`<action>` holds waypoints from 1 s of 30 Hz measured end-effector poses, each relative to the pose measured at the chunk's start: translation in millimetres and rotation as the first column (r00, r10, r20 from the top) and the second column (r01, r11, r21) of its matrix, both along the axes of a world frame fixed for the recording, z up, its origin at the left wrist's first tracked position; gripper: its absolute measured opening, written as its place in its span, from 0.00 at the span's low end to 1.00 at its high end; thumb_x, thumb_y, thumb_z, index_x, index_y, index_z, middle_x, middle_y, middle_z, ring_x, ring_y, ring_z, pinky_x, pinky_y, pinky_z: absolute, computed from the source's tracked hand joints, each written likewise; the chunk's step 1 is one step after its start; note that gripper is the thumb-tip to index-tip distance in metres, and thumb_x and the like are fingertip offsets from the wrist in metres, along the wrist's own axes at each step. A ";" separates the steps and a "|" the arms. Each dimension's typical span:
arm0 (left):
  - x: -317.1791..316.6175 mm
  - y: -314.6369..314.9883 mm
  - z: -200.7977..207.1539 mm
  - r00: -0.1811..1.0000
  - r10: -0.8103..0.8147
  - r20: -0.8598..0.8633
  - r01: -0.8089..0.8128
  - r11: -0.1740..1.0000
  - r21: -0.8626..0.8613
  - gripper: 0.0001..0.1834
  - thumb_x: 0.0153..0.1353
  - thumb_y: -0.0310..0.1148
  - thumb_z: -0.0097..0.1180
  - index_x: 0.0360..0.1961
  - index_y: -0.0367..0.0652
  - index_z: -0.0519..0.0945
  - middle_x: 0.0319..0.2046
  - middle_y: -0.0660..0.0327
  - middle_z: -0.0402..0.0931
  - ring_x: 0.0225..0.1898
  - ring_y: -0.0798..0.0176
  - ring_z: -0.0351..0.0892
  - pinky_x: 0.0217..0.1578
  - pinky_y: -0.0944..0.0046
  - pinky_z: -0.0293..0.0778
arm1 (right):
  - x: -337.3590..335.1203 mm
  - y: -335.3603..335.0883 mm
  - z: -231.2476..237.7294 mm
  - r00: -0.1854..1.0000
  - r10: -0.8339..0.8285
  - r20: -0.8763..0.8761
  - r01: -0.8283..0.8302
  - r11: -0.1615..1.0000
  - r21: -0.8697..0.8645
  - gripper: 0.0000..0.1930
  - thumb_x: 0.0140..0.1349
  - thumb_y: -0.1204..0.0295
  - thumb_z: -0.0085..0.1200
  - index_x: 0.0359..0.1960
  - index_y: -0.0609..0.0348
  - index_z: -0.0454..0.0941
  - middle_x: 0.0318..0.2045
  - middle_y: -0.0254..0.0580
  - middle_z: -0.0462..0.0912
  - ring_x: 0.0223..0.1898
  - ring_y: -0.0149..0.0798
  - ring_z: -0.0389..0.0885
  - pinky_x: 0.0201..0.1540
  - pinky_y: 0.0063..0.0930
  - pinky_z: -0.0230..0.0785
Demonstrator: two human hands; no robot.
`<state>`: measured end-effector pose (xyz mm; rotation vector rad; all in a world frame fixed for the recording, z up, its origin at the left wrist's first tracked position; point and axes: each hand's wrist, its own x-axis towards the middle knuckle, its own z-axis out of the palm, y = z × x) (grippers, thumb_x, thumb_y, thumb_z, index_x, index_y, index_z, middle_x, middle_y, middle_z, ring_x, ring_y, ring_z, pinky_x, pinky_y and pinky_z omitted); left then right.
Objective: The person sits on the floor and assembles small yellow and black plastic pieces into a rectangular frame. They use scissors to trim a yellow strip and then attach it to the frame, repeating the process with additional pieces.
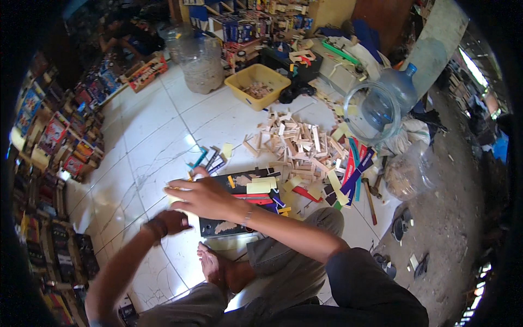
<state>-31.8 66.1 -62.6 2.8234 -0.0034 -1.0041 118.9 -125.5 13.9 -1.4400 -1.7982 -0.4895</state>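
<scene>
My right arm reaches across to the left. My right hand (202, 197) is over the left end of a dark box-like board (212, 228), its fingers stretched apart, with nothing visibly gripped. Just below it, my left hand (173, 222) has its fingers curled in. Something pale shows beside both hands, too blurred to name. On the dark board lie pale yellow strips (261, 187) and a red strip (253, 199). Past its far left corner are small teal and dark blue strips (210, 157) on the tiles. My bare foot (211, 264) rests at the board's near side.
A heap of small wooden blocks (297, 143) lies beyond the board. Right of it are coloured strips (357, 174) and a hammer (370, 201). A yellow basin (257, 87) and plastic jug (201, 65) stand behind. Stacked wooden toys (57, 133) line the left. Another person (128, 35) sits far left.
</scene>
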 end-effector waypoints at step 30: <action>-74.6 -149.2 -6.1 0.842 0.538 0.045 -0.294 0.527 -0.797 0.17 0.65 0.38 0.65 0.55 0.54 0.84 0.59 0.51 0.74 0.57 0.56 0.72 0.64 0.56 0.60 | 84.0 -246.7 -22.7 0.674 -0.672 -0.306 0.434 0.696 -0.572 0.11 0.68 0.70 0.57 0.49 0.53 0.86 0.36 0.44 0.87 0.34 0.39 0.84 0.40 0.30 0.74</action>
